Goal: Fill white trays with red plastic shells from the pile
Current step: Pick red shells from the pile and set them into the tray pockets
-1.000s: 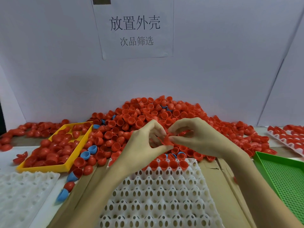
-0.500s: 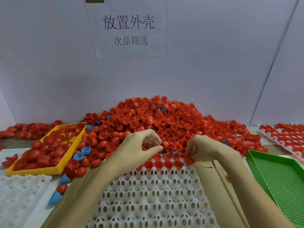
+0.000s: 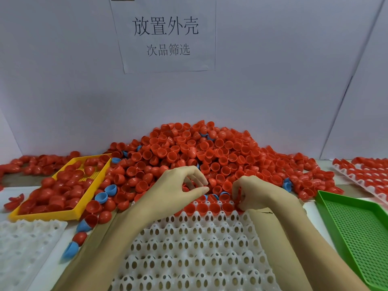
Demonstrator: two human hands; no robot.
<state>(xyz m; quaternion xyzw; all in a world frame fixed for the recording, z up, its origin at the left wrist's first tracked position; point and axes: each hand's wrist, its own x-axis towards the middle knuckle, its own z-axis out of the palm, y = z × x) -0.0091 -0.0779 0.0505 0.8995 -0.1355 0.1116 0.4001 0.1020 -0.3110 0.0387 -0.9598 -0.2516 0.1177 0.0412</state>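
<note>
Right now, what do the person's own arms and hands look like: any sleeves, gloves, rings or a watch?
Both are bare. The left hand and right hand wear no gloves, and no rings show on the visible fingers. Neither wrist carries a watch or band, and both forearms run to the bottom edge of the picture with no sleeve in view.

White tray (image 3: 195, 248) front-center, mostly unfilled, red shells (image 3: 212, 207) in its far row, red pile (image 3: 199, 152) behind

White paper sign (image 3: 168, 36) on wall, "放置外壳", smaller "次品筛选" beneath
</note>
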